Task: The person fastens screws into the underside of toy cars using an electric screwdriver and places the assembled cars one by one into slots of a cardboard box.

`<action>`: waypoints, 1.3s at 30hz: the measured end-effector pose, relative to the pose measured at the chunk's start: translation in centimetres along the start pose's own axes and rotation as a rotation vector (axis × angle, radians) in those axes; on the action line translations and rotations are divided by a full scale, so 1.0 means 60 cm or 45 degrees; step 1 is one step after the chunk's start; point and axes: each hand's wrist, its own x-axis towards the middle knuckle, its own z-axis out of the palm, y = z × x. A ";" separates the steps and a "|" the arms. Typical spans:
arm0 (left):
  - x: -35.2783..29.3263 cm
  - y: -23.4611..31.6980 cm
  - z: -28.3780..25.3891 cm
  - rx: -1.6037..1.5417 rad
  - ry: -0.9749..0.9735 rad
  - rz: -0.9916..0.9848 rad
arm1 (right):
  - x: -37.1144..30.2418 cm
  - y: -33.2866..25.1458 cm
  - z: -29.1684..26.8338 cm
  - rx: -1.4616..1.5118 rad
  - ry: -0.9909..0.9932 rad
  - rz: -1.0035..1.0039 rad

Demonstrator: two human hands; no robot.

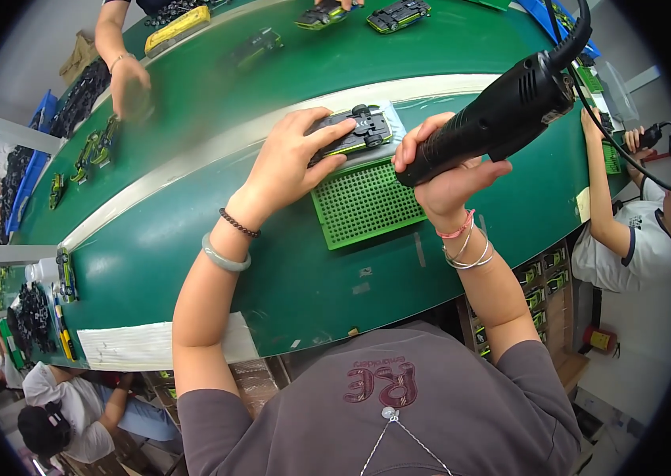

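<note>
An upside-down toy car (367,131) with a black underside lies on a pale pad at the far edge of a green perforated tray (367,208). My left hand (297,151) holds the car down, fingers across its underside and thumb along the near side. In my right hand (454,178) is a black corded electric screwdriver (488,119), gripped near one end and slanting up to the right. Its cord runs off the top. The driver's tip is not visible, so I cannot tell whether it touches the car.
Beyond a pale strip (193,159), more toy cars (399,14) lie on the green surface. A co-worker's hand (129,87) reaches in at upper left. Blue bins (30,186) line the left; another person (629,238) works at right. A white sheet (141,347) lies near the front edge.
</note>
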 end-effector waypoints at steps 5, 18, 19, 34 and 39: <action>0.001 -0.003 0.003 -0.007 -0.013 -0.005 | 0.000 0.007 -0.001 -0.030 -0.023 -0.010; -0.003 0.000 0.003 0.020 0.007 0.014 | 0.003 0.005 0.019 -0.210 0.008 0.037; -0.002 -0.002 0.004 0.024 0.031 0.034 | 0.007 -0.008 0.021 -0.173 0.007 0.032; -0.001 0.004 -0.002 0.041 0.007 0.034 | 0.124 -0.011 0.028 -0.123 0.073 -0.166; -0.001 0.004 -0.001 0.041 0.007 0.028 | 0.124 0.006 0.026 -0.178 0.084 -0.149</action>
